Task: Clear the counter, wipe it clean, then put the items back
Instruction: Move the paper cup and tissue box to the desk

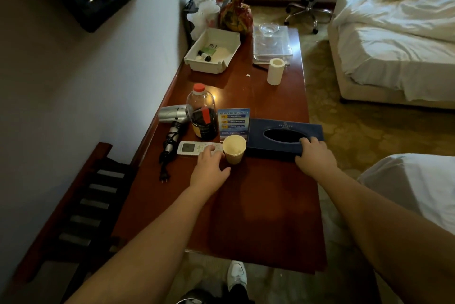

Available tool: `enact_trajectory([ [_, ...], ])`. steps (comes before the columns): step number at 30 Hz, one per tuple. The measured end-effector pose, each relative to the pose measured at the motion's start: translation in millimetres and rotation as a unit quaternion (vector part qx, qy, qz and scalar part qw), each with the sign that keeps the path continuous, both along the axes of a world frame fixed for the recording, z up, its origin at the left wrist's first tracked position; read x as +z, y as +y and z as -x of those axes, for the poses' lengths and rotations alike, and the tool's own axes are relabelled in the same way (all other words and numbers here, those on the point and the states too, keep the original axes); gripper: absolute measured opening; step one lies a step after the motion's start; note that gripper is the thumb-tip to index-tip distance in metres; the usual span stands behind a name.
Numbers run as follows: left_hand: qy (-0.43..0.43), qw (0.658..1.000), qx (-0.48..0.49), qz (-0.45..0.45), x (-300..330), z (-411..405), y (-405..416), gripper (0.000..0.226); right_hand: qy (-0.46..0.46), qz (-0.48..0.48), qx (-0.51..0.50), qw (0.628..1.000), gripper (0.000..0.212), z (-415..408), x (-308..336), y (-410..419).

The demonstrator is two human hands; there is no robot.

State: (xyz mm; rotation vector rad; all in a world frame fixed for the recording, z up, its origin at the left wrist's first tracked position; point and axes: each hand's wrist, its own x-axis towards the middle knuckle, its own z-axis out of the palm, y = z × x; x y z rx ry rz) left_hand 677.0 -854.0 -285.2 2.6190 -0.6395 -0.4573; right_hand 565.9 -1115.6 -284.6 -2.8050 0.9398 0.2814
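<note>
1. Hotel-room setting: a long reddish-brown wooden counter (270,193) runs along a white wall, with white-sheeted beds off its far side.
2. A dark blue rectangular tissue box (283,137) is taken as landmark, lying near the counter's outer edge.
3. The right hand (314,154) is laid over the box's near corner, fingers curled on its top edge, gripping it.
4. Just beside the box toward the wall, a cream paper cup (234,149) stands upright; past it lies a white remote control (194,148).
5. The left hand (209,168) rests flat on the remote's end, fingers relaxed, thumb beside the cup; nothing is gripped.
6. Behind the cup stand a dark-liquid plastic bottle with red cap (203,116) and a blue printed card (234,120); a silver hair dryer (173,116) lies wallward.
7. Handling judged: box light, stiff, best held by its edges; cup light, crushable, easily tipped, best taken at mid-wall.
</note>
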Motion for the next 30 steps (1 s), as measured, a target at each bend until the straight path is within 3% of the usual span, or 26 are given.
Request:
enact_trajectory([
  [9,0.021,0.994,0.095,0.039,31,92,84,0.033,-0.029,-0.115,0.101,0.988,0.033,47,33,85],
  [19,0.067,0.958,0.276,0.033,50,231,226,0.025,0.008,-0.166,0.255,0.953,0.034,114,50,207],
  [25,0.055,0.923,0.378,0.045,68,302,305,0.018,0.027,-0.183,0.373,0.909,0.035,139,52,287],
  [30,0.028,0.874,0.481,0.052,87,372,365,0.016,0.047,-0.183,0.494,0.849,0.036,158,60,364],
])
